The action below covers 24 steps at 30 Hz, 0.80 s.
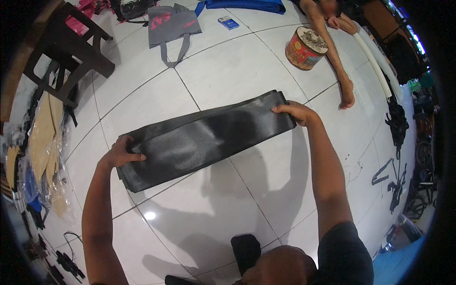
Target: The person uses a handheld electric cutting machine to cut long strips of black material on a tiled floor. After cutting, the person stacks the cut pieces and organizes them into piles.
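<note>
A long folded strip of shiny black fabric (204,142) stretches between my two hands over the white tiled floor, its right end farther from me than its left. At its left end, my left hand (124,153) grips the layers, thumb on the front face and fingers behind. My right hand (295,113) pinches the upper right corner, thumb on top and the other fingers mostly hidden behind the cloth. Several layers show along the left and upper edges. Shadows of the cloth and my arms fall on the tiles below.
A dark plastic stool (71,47) stands at the far left, above plastic-wrapped beige pieces (42,133). Farther off are a grey tote bag (173,26), a small blue box (228,22) and a round red tin (304,51). Another person's leg (332,57) extends beside the tin. Black straps (395,128) lie right.
</note>
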Available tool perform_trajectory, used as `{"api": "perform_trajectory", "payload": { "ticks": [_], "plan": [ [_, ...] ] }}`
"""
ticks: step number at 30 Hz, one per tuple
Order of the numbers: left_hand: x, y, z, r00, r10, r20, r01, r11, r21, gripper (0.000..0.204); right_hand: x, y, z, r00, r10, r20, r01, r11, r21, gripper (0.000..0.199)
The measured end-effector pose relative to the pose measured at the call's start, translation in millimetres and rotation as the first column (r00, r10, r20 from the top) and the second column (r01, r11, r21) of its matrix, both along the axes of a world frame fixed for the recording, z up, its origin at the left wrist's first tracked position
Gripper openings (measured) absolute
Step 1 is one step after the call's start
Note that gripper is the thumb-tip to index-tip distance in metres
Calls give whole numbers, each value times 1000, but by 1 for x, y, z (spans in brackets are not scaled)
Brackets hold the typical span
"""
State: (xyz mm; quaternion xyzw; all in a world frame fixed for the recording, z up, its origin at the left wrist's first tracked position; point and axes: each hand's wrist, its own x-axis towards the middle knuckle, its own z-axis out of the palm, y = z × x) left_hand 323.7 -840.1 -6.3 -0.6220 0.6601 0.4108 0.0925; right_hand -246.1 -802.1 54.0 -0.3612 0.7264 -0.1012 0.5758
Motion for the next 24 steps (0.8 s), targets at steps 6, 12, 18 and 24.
{"api": "perform_trajectory", "payload": {
  "ticks": [6, 12, 18, 24],
  "plan": [
    [41, 33, -15, 992, -46, -121, -5, 922, -387, 85, 48, 24, 29, 994, -67, 82, 82, 978, -190, 78],
    [92, 103, 42, 918, -123, -377, -209, 659, -723, 41, 115, 90, 79, 954, -232, 188, 286, 890, -355, 68],
    [221, 271, 189, 913, 58, -403, -192, 934, -300, 29, 217, 184, 165, 859, -379, 346, 482, 825, -295, 72],
    [338, 470, 394, 679, 624, -387, -729, 635, -255, 22, 365, 212, 314, 884, -372, 283, 440, 867, -234, 53]
  ]
}}
